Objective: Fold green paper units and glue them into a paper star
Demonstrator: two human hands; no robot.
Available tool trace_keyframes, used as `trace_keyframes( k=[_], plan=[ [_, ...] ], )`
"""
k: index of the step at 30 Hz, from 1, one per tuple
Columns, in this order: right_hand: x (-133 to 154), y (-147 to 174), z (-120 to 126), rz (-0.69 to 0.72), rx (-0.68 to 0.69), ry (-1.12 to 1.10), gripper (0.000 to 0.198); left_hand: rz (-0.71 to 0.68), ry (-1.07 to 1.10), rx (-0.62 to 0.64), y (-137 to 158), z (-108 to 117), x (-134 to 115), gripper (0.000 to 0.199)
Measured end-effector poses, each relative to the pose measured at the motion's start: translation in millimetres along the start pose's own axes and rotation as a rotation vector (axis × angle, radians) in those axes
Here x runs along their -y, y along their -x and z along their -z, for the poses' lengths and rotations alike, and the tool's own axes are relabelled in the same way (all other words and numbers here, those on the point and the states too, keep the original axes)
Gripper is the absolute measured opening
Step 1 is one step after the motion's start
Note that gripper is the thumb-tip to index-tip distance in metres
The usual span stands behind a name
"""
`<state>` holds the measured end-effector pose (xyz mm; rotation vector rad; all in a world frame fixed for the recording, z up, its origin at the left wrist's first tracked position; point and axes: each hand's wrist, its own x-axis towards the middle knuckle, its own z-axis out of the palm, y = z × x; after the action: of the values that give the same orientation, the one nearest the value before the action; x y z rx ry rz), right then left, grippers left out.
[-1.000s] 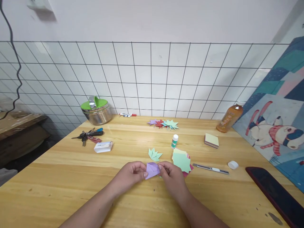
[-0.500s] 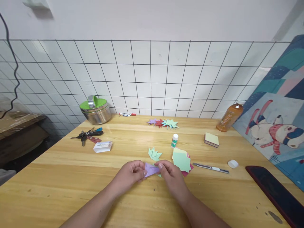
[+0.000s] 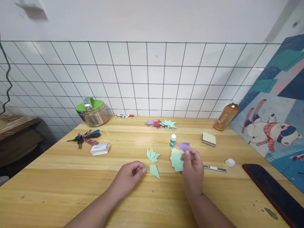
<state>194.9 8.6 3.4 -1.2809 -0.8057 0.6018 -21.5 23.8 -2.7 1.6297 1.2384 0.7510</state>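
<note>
A folded purple paper piece is pinched between the thumb and fingers of my right hand, held up over the stack of green and yellow paper sheets. My left hand rests on the table with its fingers loosely curled and slightly apart, nothing seen in them. Just right of its fingertips lies a folded green paper piece. Beyond that is a green fan of joined pointed paper pieces. A glue stick with a white top stands upright behind the sheets.
Finished paper stars lie near the tiled wall. A utility knife, white cap, phone, paper pad and tea bottle are right. Keys, a small box and a green-lidded pot are left.
My left hand has let go of the purple paper. My right hand has carried it right and away from me, over the sheets, uncovering the green folded piece.
</note>
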Motion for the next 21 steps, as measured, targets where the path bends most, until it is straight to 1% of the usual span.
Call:
trace_keyframes(
  k=[1,2,3,5,6,7,9,10,12,13,14,16,21],
  plan=[
    [-0.3,-8.4,3.8,-0.05,-0.098,-0.057,0.032,-0.002,-0.02,-0.002,-0.8,-0.5,1.6,0.026],
    [-1.3,-15.6,6.6,-0.096,-0.135,-0.137,0.041,-0.006,-0.034,0.0,-1.7,-1.0,3.2,0.026],
    [-2.9,-20.7,8.4,-0.141,-0.134,-0.211,0.049,-0.01,-0.041,0.004,-2.5,-1.4,4.7,0.026],
    [-5.9,-22.6,7.9,-0.226,-0.06,-0.287,0.06,-0.018,-0.041,0.009,-3.7,-2.0,6.7,0.026],
    [-6.9,-19.4,5.9,-0.245,-0.003,-0.271,0.06,-0.021,-0.037,0.01,-3.9,-2.0,7.0,0.025],
    [-7.2,-13.9,3.0,-0.243,0.076,-0.22,0.055,-0.023,-0.033,0.008,-4.0,-1.9,7.0,0.025],
    [-6.3,0.6,-4.0,-0.174,0.285,-0.04,0.038,-0.024,-0.03,-0.003,-3.4,-1.5,6.0,0.024],
    [-5.2,7.8,-7.3,-0.106,0.401,0.086,0.03,-0.026,-0.028,-0.008,-3.0,-1.3,5.2,0.024],
    [-3.2,19.3,-12.3,0.107,0.568,0.355,0.019,-0.026,-0.019,-0.018,-2.3,-1.1,3.7,0.025],
    [-2.5,22.8,-13.9,0.212,0.618,0.476,0.015,-0.024,-0.01,-0.024,-2.2,-1.1,3.4,0.025],
    [-2.3,25.0,-14.9,0.296,0.647,0.576,0.013,-0.021,-0.002,-0.029,-2.2,-1.1,3.4,0.025],
    [-3.0,26.4,-15.8,0.375,0.668,0.712,0.013,-0.016,0.011,-0.043,-2.7,-1.0,4.5,0.025],
    [-8.0,26.9,-16.8,0.381,0.644,0.851,0.022,0.021,0.063,-0.097,-4.3,0.1,7.6,0.024]
  ],
)
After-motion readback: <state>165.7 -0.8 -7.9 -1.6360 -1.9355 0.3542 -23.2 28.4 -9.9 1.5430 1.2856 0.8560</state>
